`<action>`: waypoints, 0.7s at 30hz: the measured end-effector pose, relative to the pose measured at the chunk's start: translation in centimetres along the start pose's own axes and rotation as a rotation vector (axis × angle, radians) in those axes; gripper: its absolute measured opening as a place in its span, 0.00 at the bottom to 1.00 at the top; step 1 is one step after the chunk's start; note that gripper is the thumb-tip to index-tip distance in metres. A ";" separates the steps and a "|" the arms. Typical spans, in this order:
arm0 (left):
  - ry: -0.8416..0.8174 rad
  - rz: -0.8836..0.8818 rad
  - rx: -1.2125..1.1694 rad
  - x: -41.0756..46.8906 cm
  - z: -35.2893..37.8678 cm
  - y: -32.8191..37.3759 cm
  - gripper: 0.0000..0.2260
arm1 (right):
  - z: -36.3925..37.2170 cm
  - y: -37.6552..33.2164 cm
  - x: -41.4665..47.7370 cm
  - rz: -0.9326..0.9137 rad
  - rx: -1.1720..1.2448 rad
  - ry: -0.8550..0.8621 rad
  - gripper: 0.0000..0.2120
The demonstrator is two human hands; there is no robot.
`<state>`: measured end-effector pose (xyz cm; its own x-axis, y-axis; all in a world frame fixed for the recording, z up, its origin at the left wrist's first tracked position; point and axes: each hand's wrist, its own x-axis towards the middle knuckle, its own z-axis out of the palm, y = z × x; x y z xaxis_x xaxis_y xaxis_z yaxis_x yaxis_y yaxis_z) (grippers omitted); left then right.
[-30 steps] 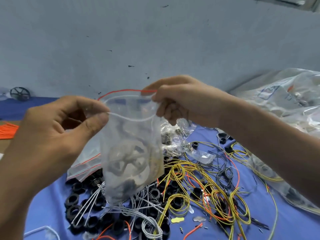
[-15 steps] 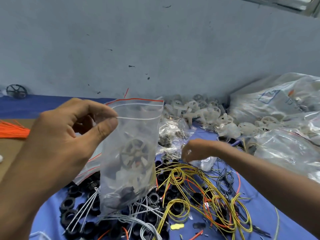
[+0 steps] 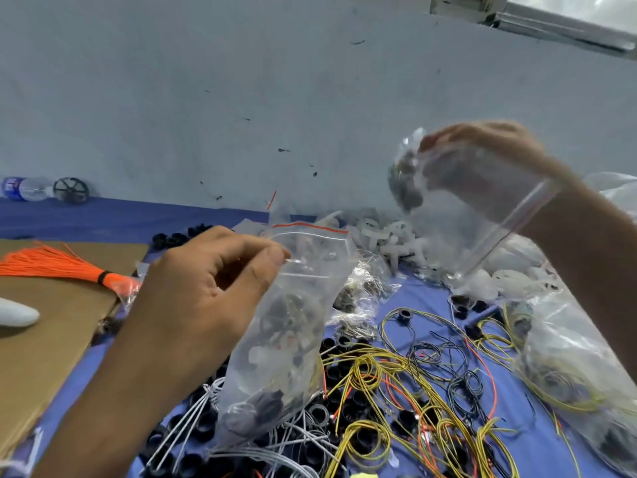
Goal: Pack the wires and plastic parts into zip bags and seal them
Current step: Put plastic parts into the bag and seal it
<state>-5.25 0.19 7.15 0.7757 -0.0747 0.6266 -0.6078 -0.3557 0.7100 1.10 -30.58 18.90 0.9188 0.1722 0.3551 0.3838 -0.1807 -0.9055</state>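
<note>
Orange wires tied in 1 bundle lie on brown cardboard, well to the left of the left hand. A white rounded object rests just below them. Farther back, against the pale wall, stand a water bottle and a black spoked wheel.

The left hand is low in the middle. Its thumb and forefinger pinch 1 side of the mouth of a clear zip bag, and the other fingers are curled. The bag hangs to the right of that hand, its red-edged mouth up and not pressed closed. Dark and pale plastic parts fill its lower half, and its bottom touches the heap beneath.

Under the hand and the bag lie black rings and grey wires. To the right of the bag, yellow wires coil with thin black and orange ones over a blue cloth, between the 2 hands.

Beyond them, near the wall, is a pile of white plastic parts.

The right hand is much higher than the left and blurred. Its fingers curl round the upper end of a second bag, which holds a dark clump of parts by the fingertips. The zip strip of this bag slants down towards the wrist. How tightly the fingers grip cannot be told through the blur.

Below the right forearm lie large clear sacks with wires inside.
</note>
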 end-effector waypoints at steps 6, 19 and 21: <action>-0.017 -0.020 -0.070 -0.2 -0.2 0.1 0.07 | 5.9 -2.7 0.5 0.077 0.472 -0.517 0.18; -0.061 -0.013 -0.044 0.0 -0.9 0.2 0.10 | 7.9 -0.1 -0.8 0.158 -0.044 -0.209 0.11; -0.078 -0.001 -0.030 -0.1 -0.9 0.1 0.09 | 7.8 0.2 -0.8 0.085 -0.296 -0.271 0.12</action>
<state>-5.54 1.04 7.47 0.7866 -0.1467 0.5997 -0.6107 -0.3275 0.7209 -0.30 -23.20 16.65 0.9063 0.3861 0.1718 0.3534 -0.4694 -0.8092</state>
